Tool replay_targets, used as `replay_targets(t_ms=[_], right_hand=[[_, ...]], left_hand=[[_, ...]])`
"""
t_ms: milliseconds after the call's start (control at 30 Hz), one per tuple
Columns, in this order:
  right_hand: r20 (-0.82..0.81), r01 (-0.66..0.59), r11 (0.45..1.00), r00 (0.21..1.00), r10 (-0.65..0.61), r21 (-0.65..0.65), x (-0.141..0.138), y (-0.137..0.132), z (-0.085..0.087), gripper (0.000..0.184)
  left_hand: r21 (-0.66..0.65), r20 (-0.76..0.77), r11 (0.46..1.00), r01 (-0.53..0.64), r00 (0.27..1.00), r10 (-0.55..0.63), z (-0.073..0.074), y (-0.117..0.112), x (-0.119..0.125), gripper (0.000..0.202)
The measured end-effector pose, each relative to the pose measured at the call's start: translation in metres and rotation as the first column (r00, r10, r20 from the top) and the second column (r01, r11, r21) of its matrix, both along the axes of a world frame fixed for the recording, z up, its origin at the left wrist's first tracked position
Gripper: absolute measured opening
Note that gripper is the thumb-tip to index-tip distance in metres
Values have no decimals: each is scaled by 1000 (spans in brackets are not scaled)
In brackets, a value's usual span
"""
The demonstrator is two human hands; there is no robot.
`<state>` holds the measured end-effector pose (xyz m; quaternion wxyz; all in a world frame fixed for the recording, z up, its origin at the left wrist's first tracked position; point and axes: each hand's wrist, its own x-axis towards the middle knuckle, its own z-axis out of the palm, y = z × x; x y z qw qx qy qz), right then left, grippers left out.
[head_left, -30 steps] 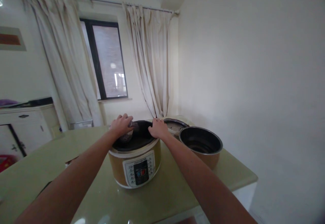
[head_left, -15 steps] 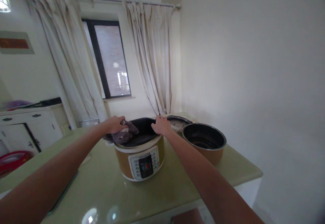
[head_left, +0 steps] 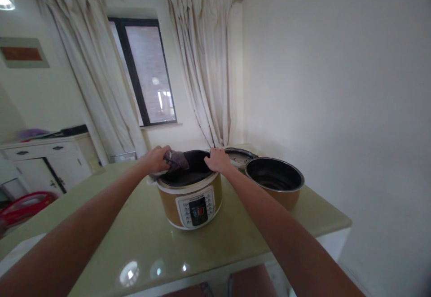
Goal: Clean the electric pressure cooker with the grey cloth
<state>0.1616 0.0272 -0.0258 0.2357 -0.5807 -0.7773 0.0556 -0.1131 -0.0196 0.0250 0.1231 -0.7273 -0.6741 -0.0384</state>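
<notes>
A gold and white electric cooker (head_left: 168, 206) stands upright on the table, its top uncovered and its dark inside showing. My left hand (head_left: 155, 159) is closed on a crumpled grey-purple cloth (head_left: 178, 160) at the cooker's left rim. Part of the cloth hangs over the opening. My right hand (head_left: 217, 159) grips the cooker's right rim, with the fingertips on the far side. To the right stands a removed inner pot (head_left: 286, 197), gold outside and black inside. Behind it lies a round dark-edged lid (head_left: 239, 157), partly covered by my right hand and the pot.
The glossy green table (head_left: 144, 229) has its front edge near me and a corner at the right. A white wall (head_left: 336, 108) rises beyond that corner. Under the front edge is a brown seat (head_left: 252, 281). At left are a red basin (head_left: 28, 205) and a white cabinet (head_left: 37, 166).
My left hand has shifted the cloth along the cooker's left rim, and less of it now hangs toward the front. The right hand keeps its grip. The view has shifted slightly.
</notes>
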Motion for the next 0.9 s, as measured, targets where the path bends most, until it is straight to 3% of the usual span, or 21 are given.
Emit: replay_targets(t_ms=[167,333,467,533,667,733,900], right_hand=[[0,4,1000,1000,-4,19,-1,0,0,46],[9,19,999,1000,-19,34,-1,-1,-2,44],[-16,39,999,999,-39,25,0,0,-3,42],[-33,46,999,998,-45,16,0,-1,-3,43],[-64,49,999,997,-50,-7,0,-2,-2,44],[-65,44,999,997,-44,-6,0,-3,-1,46],[-17,29,1000,999,-29,-9,0,-3,-1,49]], left_hand=[[53,-31,998,-32,999,34,-10,37,35,59],[6,6,989,149,989,-149,-21,74,96,42],[-36,9,952,303,953,-302,-22,77,122,34],[-42,14,931,362,932,-362,-21,71,126,34],[116,3,924,363,931,-366,-25,58,126,36],[128,-20,948,291,956,-291,-28,58,121,38],[22,-37,999,41,999,-40,-29,65,91,42]])
